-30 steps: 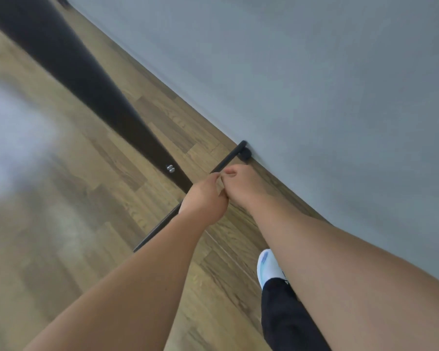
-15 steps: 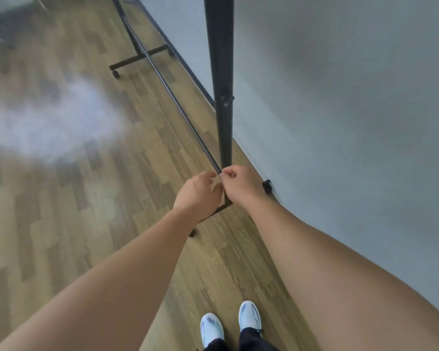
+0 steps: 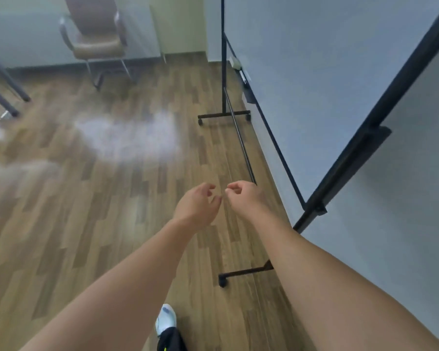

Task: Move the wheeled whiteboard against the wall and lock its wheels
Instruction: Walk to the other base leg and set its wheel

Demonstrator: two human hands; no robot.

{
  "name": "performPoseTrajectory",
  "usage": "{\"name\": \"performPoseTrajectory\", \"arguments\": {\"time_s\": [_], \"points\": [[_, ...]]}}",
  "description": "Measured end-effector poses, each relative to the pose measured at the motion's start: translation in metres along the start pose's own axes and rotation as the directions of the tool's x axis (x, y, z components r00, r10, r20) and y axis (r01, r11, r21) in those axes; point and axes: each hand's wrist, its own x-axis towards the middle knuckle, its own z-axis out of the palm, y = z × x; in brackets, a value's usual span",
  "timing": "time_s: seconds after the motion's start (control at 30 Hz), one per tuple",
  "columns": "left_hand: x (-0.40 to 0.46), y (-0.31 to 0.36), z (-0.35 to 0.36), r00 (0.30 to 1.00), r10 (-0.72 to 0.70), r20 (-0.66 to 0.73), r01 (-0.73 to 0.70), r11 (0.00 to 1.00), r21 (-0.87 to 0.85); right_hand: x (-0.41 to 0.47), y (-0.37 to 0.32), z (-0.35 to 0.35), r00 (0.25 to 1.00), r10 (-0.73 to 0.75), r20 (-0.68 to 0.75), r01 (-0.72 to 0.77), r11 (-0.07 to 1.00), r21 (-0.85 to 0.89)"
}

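Head view looks down along the whiteboard (image 3: 339, 84), which stands at the right w/ its pale board face running away from the camera, close alongside the grey wall (image 3: 420, 224); can't tell if frame and wall actually touch. Its black frame has a near upright (image 3: 380, 115) slanting across the upper right and a far upright (image 3: 223, 54) standing straight further back. A thin black crossbar (image 3: 241, 140) runs low betw. the two ends. Far foot bar (image 3: 224, 114) lies on the wood floor (image 3: 86, 198) w/ small casters at both tips; near foot bar (image 3: 246, 271) shows one caster (image 3: 222, 282) at its left tip, rest hidden behind the right forearm. Whether any caster lock is pressed is too small and blurred to tell. Left hand (image 3: 196, 206) and right hand (image 3: 243, 198) hover side by side over the floor, just left of the board, fingertips near each other but apart. Both sets of fingers are loosely curled and holding nothing, clear of the frame. One white shoe (image 3: 165, 320) w/ a dark trouser cuff shows at the bottom edge. A brown chair (image 3: 97, 34) on a chrome frame stands at the far wall, top left. Dark legs of some other furniture (image 3: 5, 79) slant in at the left edge. A bright glare patch sits on the floor mid-room.
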Motion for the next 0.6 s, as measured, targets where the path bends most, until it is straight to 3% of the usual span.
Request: {"name": "performPoseTrajectory", "arguments": {"time_s": [0.37, 0.6], "points": [[0.183, -0.109, -0.196, 0.996, 0.040, -0.082, -0.040, 0.999, -0.001, 0.152, -0.204, 0.089, 0.993, -0.109, -0.038, 0.108, 0.994, -0.028], [0.304, -0.132, -0.257, 0.995, 0.074, -0.070, -0.077, 0.996, -0.038, 0.272, -0.275, 0.105, 0.989, -0.116, -0.087, 0.110, 0.992, -0.064]]}}
